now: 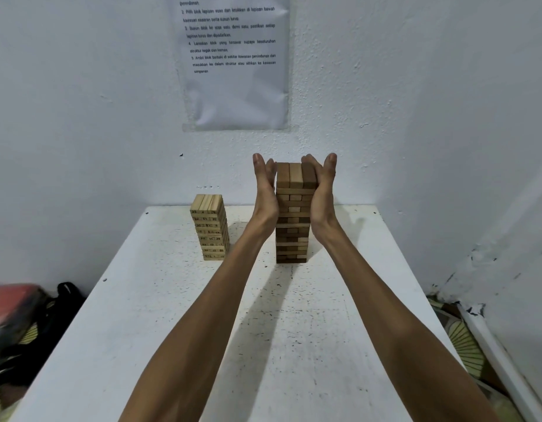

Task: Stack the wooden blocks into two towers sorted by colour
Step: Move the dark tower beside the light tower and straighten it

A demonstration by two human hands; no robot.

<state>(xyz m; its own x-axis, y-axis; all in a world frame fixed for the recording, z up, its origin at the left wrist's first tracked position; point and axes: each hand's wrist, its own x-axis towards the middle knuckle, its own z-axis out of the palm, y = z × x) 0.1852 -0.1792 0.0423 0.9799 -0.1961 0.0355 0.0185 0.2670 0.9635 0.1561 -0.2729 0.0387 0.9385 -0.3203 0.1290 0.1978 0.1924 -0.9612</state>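
The dark block tower [292, 214], at the back of the white surface [202, 330], is pressed between flat left hand [265, 190] and right hand [321, 190], fingers extended upward. The pale numbered tower [209, 227] is seen just left, untouched.

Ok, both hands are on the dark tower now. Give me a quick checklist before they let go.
1. Left hand flat against the dark tower, on its left side: ok.
2. Right hand flat against its right side: ok.
3. Top layer of three blocks squared up with the layers below: cannot tell, the palms cover the edges.
4. Lower layers aligned: not ok, some block ends look slightly uneven.
5. Light tower standing apart and untouched: ok.
6. Loose blocks left on the table: ok, none visible.
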